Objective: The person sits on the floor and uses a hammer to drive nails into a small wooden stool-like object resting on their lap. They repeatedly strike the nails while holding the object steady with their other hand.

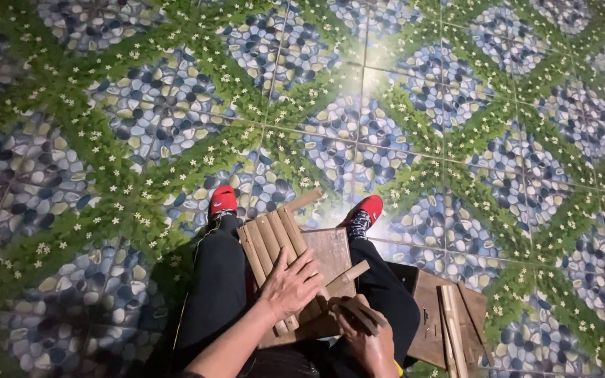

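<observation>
Slats (272, 241) of pale wood, laid side by side in a fan, rest across a brown wooden board (332, 260) on the seated person's lap. The left hand (290, 283) lies flat on the slats with fingers spread, not curled round anything; it appears to press them down so they keep their order on the board. The right hand (364, 334) is closed about a short bundle of sticks (355, 313), held low beside the right thigh. One loose stick (349, 272) lies across the board's near corner, just above that hand.

Both feet in red shoes (223, 200) are planted apart on the patterned tile floor (106, 140), which steadies the lap as a work surface. To the right, a second wooden board (434, 315) sits on the floor with more slats (451, 325) on it, within reach. Small dark items on that board are possibly nails; too small to confirm.
</observation>
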